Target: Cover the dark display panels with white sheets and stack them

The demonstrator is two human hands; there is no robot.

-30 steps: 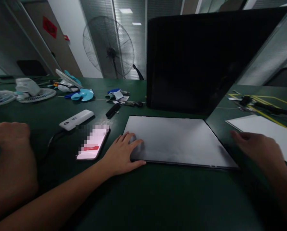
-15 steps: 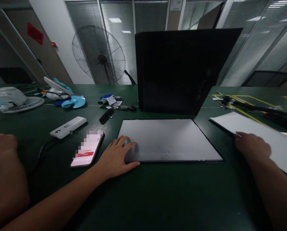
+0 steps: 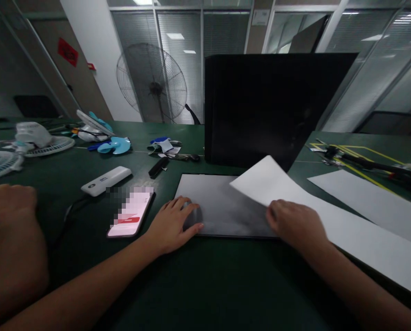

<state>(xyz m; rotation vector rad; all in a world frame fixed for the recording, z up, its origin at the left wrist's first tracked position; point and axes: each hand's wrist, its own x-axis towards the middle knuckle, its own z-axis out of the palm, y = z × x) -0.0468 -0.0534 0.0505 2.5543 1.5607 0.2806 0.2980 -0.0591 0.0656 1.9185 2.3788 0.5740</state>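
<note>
A flat grey panel [image 3: 222,216] with a thin dark rim lies on the table. My left hand [image 3: 176,223] rests on its near left corner, fingers spread, with the thumb along the near edge. My right hand [image 3: 295,225] pinches a large white sheet [image 3: 357,239] by its near edge. The sheet's far left corner is lifted and bent above the panel, hiding the panel's right part; its other end trails off to the right. A second white sheet [image 3: 364,193] lies on the table beyond it.
Behind the panel stands a big black panel or box [image 3: 270,105]. A lit phone [image 3: 132,214], a white power bank [image 3: 107,180] with a cable and a small black object [image 3: 159,167] lie left. Another person's fist [image 3: 12,211] is at the left edge. Fan parts [image 3: 113,145] lie farther back.
My right hand has moved left, carrying a white sheet from the right over the panel's right part. My left hand stays on the panel. The view has shifted slightly.
</note>
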